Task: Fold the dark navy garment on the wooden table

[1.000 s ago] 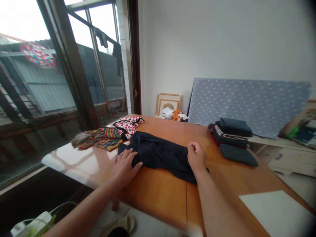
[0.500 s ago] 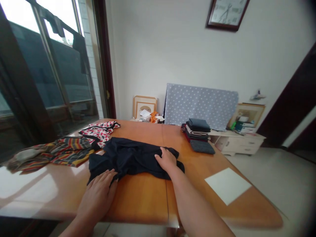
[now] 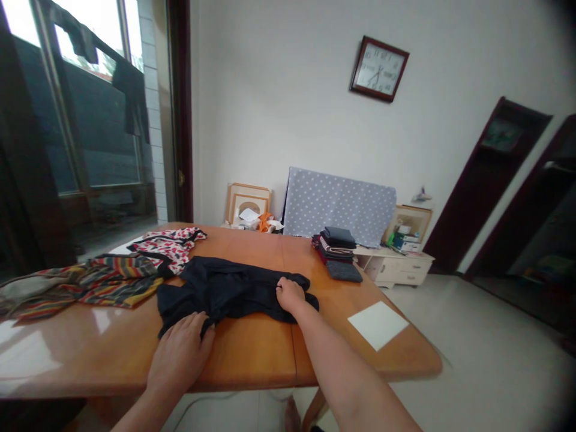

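A dark navy garment (image 3: 229, 289) lies spread and creased across the middle of the wooden table (image 3: 252, 354). My left hand (image 3: 180, 351) rests flat on the table at the garment's near left corner, fingers touching the cloth. At the garment's right end, my right hand (image 3: 288, 294) presses down on the fabric with curled fingers that bunch it. Whether it pinches the cloth is hard to tell.
A striped cloth (image 3: 90, 287) and a red-and-white patterned cloth (image 3: 168, 246) lie at the left. Folded dark clothes (image 3: 336, 245) are stacked at the far right edge, with one folded piece (image 3: 344, 271) beside them. A white sheet (image 3: 378, 324) lies near the right corner.
The view swung right and pulled back, bringing the clock and doors into sight. My left hand slid toward me along the garment's near corner; my right hand stayed on its right end.
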